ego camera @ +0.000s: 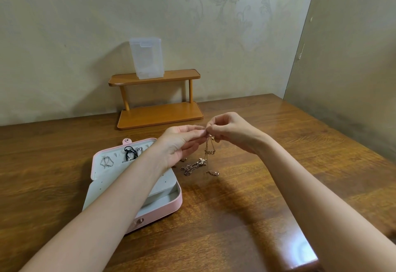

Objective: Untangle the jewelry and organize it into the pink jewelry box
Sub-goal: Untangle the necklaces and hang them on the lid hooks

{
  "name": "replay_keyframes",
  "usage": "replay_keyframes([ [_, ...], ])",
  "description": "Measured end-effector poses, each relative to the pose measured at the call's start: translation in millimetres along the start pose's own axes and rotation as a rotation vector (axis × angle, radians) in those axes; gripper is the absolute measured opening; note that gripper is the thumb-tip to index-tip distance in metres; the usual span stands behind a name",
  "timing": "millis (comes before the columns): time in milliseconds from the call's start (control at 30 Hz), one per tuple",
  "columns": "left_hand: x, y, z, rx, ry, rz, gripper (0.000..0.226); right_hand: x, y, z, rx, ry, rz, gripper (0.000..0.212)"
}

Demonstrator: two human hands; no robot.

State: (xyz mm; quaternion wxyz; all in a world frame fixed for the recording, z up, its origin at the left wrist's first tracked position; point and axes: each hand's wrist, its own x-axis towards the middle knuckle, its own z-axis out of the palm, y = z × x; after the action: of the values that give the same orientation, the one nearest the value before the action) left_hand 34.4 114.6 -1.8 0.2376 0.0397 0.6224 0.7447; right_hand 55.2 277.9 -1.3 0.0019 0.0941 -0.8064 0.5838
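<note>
Dark-grained wood of a table [246,207] fills the lower frame, where a person's left hand [180,145] and right hand [233,132] meet above the surface, the fingertips of both pinched on a fine gold chain [209,146] whose lettered pendant hangs below them. Beneath lies a tangle of gold jewelry [192,165] on the tabletop, with a small separate piece [213,172] just beside it. The pink jewelry box [169,204] sits open to the left; the left forearm crosses over it and hides much of its grey interior. In the raised lid a silver chain [106,162], a black cord [130,152] and a further small silver item [139,149] can be seen — details too fine to make out. A wooden two-tier shelf [158,98] stands against the patterned wall [64,36], carrying a translucent plastic container [146,58]. The table's right edge runs along a second wall; bare wood lies in front of and to the right of the hands — its near right corner catches a bright reflection.
</note>
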Motion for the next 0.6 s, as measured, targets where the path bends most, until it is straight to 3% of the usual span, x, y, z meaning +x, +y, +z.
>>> replay_keyframes([
  [133, 2, 0, 0, 0.228, 0.041, 0.154, 0.011, -1, 3, -1, 0.049, -0.034, 0.047, 0.013],
  [233, 2, 1, 0, 0.26, 0.033, 0.192, 0.013, -1, 6, 0, 0.08, -0.05, 0.062, 0.021],
  [333, 4, -2, -2, 0.335, 0.057, 0.214, 0.014, 1, 3, 4, -0.192, -0.077, 0.051, 0.014],
  [467, 10, -7, -2, 0.613, 0.092, 0.278, 0.015, 7, -1, 8, -0.569, -0.124, 0.06, 0.009],
  [533, 12, -9, -3, 0.682, 0.109, 0.31, 0.015, 7, -1, 6, -0.613, -0.124, 0.034, 0.012],
  [600, 14, -13, -4, 0.727, 0.11, 0.323, 0.015, 5, -1, 3, -0.472, -0.095, -0.002, 0.013],
])
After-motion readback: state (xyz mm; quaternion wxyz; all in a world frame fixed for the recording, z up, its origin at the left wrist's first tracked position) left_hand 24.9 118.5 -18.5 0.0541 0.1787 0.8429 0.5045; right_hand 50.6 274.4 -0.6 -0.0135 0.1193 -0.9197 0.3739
